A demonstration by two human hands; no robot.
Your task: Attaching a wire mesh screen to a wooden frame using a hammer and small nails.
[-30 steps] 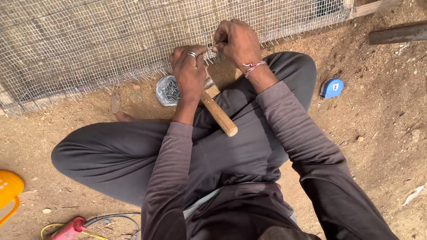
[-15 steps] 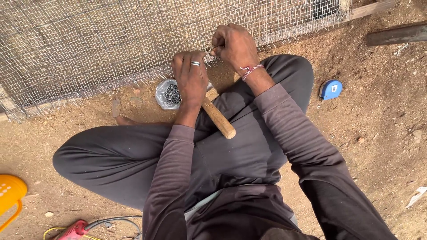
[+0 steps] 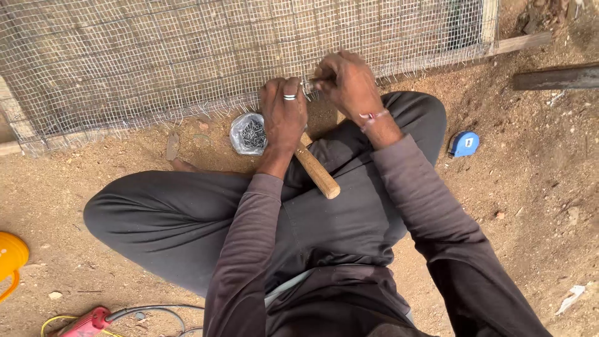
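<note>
My left hand (image 3: 284, 115), with a ring on one finger, is closed at the lower edge of the wire mesh (image 3: 187, 56). A hammer's wooden handle (image 3: 319, 173) sticks out from under this hand and rests across my thigh, so the hand seems to grip the hammer near its head. My right hand (image 3: 346, 81), with a thread band at the wrist, is closed on the mesh edge just to the right. A small silvery metal piece (image 3: 309, 84) shows between the two hands. A clear bag of nails (image 3: 248, 133) lies on the dirt by my left hand.
I sit cross-legged on bare dirt. A blue tape measure (image 3: 463, 143) lies right of my knee. A dark pipe (image 3: 555, 78) and a wooden rail (image 3: 518, 43) are at the upper right. A yellow container (image 3: 9, 259) and a red tool with cables (image 3: 87, 321) are at the lower left.
Both hands stay at the mesh edge. They have drawn slightly closer together, and the hammer handle keeps its place on my thigh.
</note>
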